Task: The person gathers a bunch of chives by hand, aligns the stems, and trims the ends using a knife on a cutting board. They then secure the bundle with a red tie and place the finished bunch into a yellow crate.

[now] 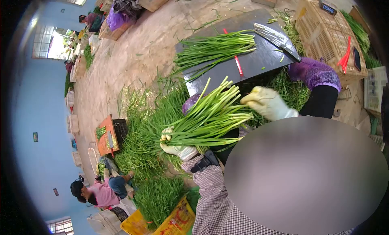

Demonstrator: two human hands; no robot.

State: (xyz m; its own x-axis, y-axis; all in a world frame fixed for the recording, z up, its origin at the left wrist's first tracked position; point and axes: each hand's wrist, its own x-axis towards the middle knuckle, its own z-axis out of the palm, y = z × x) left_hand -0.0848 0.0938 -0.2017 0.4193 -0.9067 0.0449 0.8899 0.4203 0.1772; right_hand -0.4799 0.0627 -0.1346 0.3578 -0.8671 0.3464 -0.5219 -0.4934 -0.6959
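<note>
My left hand [175, 145], in a pale glove with a checked sleeve, grips a thick bundle of green chives [206, 121] near its leafy end. The bundle lies across my lap, its pale cut ends pointing up and to the right. My right hand [267, 103], also gloved and with a black sleeve and purple cuff, closes its fingers on the bundle's pale ends. Just beyond my hands stands a black chopping board [263, 60].
On the board lie a second chive bundle [214, 48], a cleaver [277, 39] and a red band [238, 65]. A wicker crate [324, 32] stands beside it. Loose greens [146, 133] are heaped on the floor. Another person [101, 190] sits nearby, next to yellow crates [174, 221].
</note>
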